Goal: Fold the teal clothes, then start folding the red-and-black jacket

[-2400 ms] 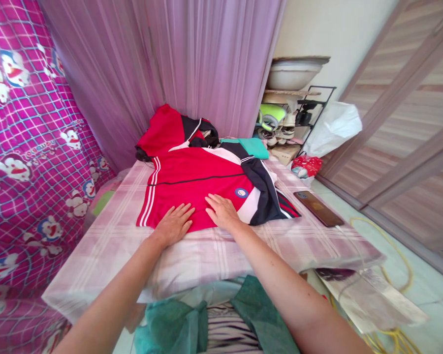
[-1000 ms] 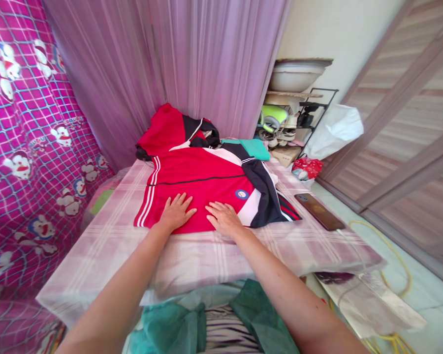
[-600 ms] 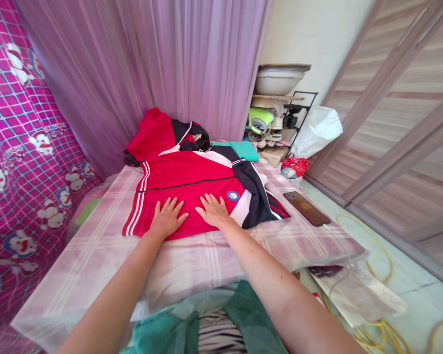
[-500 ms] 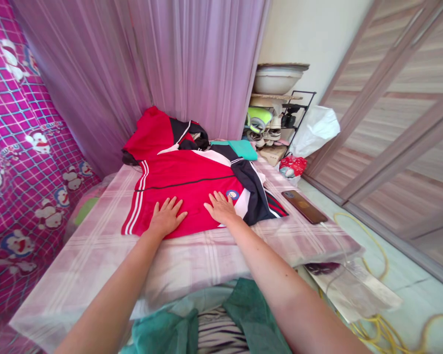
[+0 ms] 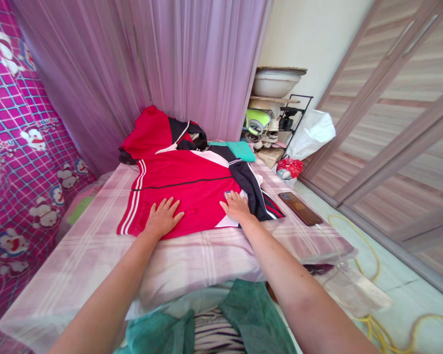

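A red zip-up jacket (image 5: 192, 172) with white and dark navy panels lies spread on the table, its black zipper running across the middle. My left hand (image 5: 162, 218) rests flat on the red cloth near the white-striped hem, fingers spread. Flat on the chest side is my right hand (image 5: 237, 206), covering most of the round blue badge there. The navy sleeve (image 5: 251, 189) lies to the right of that hand, folded down towards the near edge. Behind the jacket sits a heap of red and navy clothing (image 5: 153, 130).
A checked pink cloth (image 5: 88, 275) covers the table. On its right side lies a phone (image 5: 300, 208) with a cable attached. A folded teal cloth (image 5: 239, 150) is at the back. Beyond stand a shoe rack (image 5: 297, 118) and a wardrobe (image 5: 402, 113); yellow cable (image 5: 376, 329) lies on the floor.
My right hand has slid to the right over the jacket and onto the badge. My left hand stays flat at nearly the same place on the cloth. The view has shifted slightly.
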The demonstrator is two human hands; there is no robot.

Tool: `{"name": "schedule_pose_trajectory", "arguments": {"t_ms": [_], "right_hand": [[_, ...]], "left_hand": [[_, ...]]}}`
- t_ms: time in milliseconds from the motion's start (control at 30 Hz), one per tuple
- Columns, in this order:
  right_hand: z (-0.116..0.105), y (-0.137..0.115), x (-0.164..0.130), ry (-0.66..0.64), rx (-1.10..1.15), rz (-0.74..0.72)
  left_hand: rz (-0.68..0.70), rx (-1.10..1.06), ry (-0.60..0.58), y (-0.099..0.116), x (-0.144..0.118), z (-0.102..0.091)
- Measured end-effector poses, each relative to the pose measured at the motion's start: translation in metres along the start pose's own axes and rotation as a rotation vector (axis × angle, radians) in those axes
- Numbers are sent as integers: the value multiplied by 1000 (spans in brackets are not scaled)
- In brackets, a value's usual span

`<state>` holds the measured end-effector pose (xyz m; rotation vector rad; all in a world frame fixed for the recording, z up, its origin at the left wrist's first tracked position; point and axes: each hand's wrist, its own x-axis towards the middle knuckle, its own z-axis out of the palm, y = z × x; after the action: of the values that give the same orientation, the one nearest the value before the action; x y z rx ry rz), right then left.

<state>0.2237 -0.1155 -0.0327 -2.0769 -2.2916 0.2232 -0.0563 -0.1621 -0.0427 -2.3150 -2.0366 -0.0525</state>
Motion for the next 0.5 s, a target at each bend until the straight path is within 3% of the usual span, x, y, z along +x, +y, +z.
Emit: {"name": "schedule_pose_trajectory", "arguments": {"t_ms": [67,167,267,367,500], "right_hand": [[-6,6,0,35,9,-27],[-20,23,0,241,53,-29],[-34,49,4,455,124,144],[-44,74,15,398,385,332],[-56,94,25,226,681,280]], "left_hand": [[-4,2,-13,0,0,0],[0,4,-10,0,0,-1],[4,-2,5,1,0,-1],[-3,-12,8,1,0,-1],[-8,-17,6,0,-1,-1]]}}
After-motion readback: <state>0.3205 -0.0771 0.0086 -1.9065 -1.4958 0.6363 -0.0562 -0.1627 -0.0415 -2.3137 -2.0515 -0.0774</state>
